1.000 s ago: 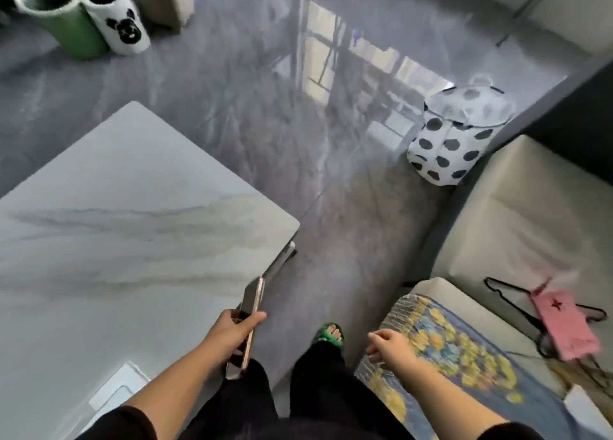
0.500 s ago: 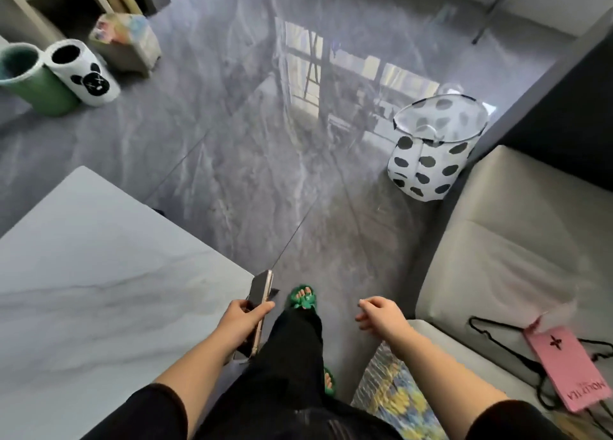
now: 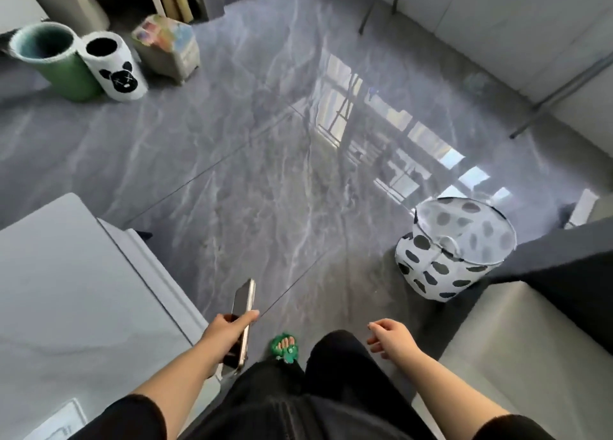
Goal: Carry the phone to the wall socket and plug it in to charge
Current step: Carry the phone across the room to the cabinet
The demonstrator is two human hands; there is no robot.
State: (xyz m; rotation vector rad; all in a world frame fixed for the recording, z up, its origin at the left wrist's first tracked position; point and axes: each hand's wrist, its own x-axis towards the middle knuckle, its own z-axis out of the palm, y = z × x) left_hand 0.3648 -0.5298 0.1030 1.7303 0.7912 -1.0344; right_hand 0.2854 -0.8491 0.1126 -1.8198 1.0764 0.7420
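Clamped in our left hand [image 3: 223,335]: phone [image 3: 243,310], edge-on, thumb across screen, just past corner of pale table [image 3: 66,290]. Our right hand [image 3: 389,337] carries nothing, fingers loosely curled apart. Green sandal [image 3: 284,347] between hands on grey floor [image 3: 265,181]. Spotted basket [image 3: 454,247] beside sofa [image 3: 530,340].

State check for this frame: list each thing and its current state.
phone: held in the left hand, screen dark, no cable attached
right hand: empty, fingers loosely curled
spotted hamper: upright on the floor
green bin: upright, open
panda bin: upright, open
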